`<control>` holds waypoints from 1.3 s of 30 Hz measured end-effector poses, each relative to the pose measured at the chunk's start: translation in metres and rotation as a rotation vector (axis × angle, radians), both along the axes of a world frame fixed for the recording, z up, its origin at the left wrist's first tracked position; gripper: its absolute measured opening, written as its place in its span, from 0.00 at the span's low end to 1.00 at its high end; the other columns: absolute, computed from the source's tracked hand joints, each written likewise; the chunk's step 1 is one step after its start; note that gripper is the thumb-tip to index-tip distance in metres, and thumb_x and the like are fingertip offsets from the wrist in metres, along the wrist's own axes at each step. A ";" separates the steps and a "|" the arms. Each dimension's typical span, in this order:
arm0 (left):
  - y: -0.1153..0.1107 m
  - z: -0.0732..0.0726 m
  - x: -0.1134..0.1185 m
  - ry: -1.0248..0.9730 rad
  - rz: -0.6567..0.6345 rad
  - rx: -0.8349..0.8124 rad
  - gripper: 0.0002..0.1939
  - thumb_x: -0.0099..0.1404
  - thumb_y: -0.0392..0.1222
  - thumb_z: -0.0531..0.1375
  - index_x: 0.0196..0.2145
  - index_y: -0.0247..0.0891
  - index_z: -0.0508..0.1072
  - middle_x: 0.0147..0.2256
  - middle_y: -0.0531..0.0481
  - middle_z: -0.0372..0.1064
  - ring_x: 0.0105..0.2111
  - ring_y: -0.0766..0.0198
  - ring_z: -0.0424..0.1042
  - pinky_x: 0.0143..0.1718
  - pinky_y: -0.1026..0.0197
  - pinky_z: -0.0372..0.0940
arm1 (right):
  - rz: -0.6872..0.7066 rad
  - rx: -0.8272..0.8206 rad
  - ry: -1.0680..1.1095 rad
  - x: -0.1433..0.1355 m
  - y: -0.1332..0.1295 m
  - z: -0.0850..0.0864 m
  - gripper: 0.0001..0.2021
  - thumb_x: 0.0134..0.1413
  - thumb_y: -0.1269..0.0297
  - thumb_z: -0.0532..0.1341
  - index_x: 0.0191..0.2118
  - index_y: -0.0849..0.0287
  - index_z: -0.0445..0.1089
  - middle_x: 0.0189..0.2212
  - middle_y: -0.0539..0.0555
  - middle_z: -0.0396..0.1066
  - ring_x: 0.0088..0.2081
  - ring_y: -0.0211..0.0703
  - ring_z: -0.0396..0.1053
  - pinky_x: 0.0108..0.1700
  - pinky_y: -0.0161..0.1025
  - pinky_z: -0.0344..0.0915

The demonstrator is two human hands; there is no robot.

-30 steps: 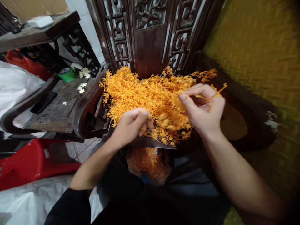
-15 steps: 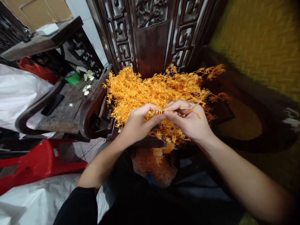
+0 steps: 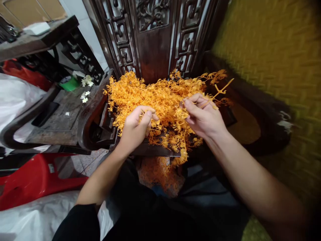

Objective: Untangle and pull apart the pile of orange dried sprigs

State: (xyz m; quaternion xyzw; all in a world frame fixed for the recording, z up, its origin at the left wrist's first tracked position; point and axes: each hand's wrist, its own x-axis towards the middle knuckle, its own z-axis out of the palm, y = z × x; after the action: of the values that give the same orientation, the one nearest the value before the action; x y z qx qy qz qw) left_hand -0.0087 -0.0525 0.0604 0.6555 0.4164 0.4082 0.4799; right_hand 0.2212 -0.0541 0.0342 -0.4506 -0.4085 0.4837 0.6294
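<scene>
A heap of orange branching plastic-like sprigs (image 3: 150,92) covers the seat of a dark wooden chair. My right hand (image 3: 207,115) is closed around an orange sprig (image 3: 222,91); its bare forked stem sticks out to the upper right, and small curled clusters hang below the fingers. On the left, at the heap's front, my left hand (image 3: 136,125) has its thumb and fingers pinched together. A bit of orange shows by its fingertips, but I cannot tell whether it is held or lies behind. The two hands are apart.
Behind the heap rises a carved dark wood chair back (image 3: 155,50). A side table (image 3: 65,117) at left bears a green tape roll (image 3: 69,83) and small pale flower pieces (image 3: 86,88). A red plastic stool (image 3: 37,177) and white sacks (image 3: 32,217) are lower left.
My hands, together half a second ago, have drawn apart: the left to the left, the right slightly up with the sprig. The sprig's forked stem now points farther up. The view has shifted slightly.
</scene>
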 end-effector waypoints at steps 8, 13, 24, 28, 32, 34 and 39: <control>0.004 -0.004 0.005 0.225 -0.040 0.221 0.14 0.75 0.44 0.58 0.51 0.37 0.77 0.42 0.46 0.79 0.38 0.63 0.75 0.44 0.57 0.70 | 0.145 -0.041 0.072 -0.020 -0.010 0.006 0.24 0.40 0.48 0.80 0.33 0.55 0.69 0.24 0.46 0.67 0.18 0.30 0.58 0.16 0.32 0.49; 0.000 -0.007 0.014 0.440 -0.114 0.389 0.25 0.65 0.57 0.70 0.50 0.36 0.76 0.43 0.44 0.79 0.43 0.56 0.76 0.47 0.54 0.68 | 0.179 -0.051 -0.014 -0.032 -0.017 0.000 0.21 0.46 0.48 0.78 0.34 0.55 0.72 0.17 0.44 0.65 0.16 0.33 0.60 0.17 0.34 0.53; 0.006 -0.004 0.006 0.355 -0.218 0.397 0.14 0.76 0.48 0.58 0.33 0.40 0.73 0.29 0.54 0.70 0.30 0.67 0.68 0.36 0.62 0.62 | 0.290 -0.048 -0.120 -0.028 -0.021 0.005 0.19 0.63 0.43 0.66 0.40 0.53 0.66 0.21 0.46 0.71 0.16 0.33 0.58 0.17 0.34 0.51; 0.009 -0.007 0.005 0.383 -0.150 0.378 0.17 0.76 0.47 0.57 0.28 0.40 0.67 0.24 0.56 0.61 0.26 0.68 0.62 0.32 0.61 0.59 | 0.320 -0.041 -0.137 -0.027 -0.022 0.008 0.23 0.50 0.50 0.76 0.40 0.54 0.66 0.19 0.41 0.62 0.19 0.32 0.59 0.21 0.34 0.54; 0.011 -0.010 0.005 0.383 -0.148 0.365 0.18 0.76 0.49 0.56 0.29 0.39 0.69 0.26 0.55 0.65 0.27 0.67 0.64 0.33 0.61 0.60 | 0.295 -0.025 -0.252 -0.024 -0.023 0.010 0.17 0.50 0.55 0.77 0.36 0.59 0.74 0.20 0.42 0.56 0.21 0.30 0.52 0.23 0.34 0.47; 0.012 -0.011 0.004 0.372 -0.171 0.360 0.13 0.74 0.51 0.60 0.38 0.38 0.74 0.33 0.52 0.74 0.33 0.65 0.72 0.39 0.61 0.65 | 0.261 -0.014 -0.276 -0.023 -0.023 0.012 0.15 0.51 0.56 0.76 0.32 0.60 0.75 0.19 0.43 0.57 0.21 0.31 0.52 0.23 0.35 0.46; 0.013 -0.012 0.002 0.480 -0.264 0.463 0.22 0.68 0.54 0.67 0.52 0.38 0.73 0.48 0.43 0.78 0.48 0.55 0.77 0.50 0.55 0.68 | 0.289 -0.025 -0.264 -0.023 -0.025 0.014 0.16 0.49 0.55 0.77 0.30 0.60 0.76 0.19 0.45 0.62 0.21 0.32 0.56 0.23 0.35 0.49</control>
State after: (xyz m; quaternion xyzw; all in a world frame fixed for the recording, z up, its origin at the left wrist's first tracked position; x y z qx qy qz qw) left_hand -0.0063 -0.0393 0.0485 0.8723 0.3254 0.2606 0.2555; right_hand 0.1980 -0.0787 0.0487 -0.4547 -0.5418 0.5107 0.4888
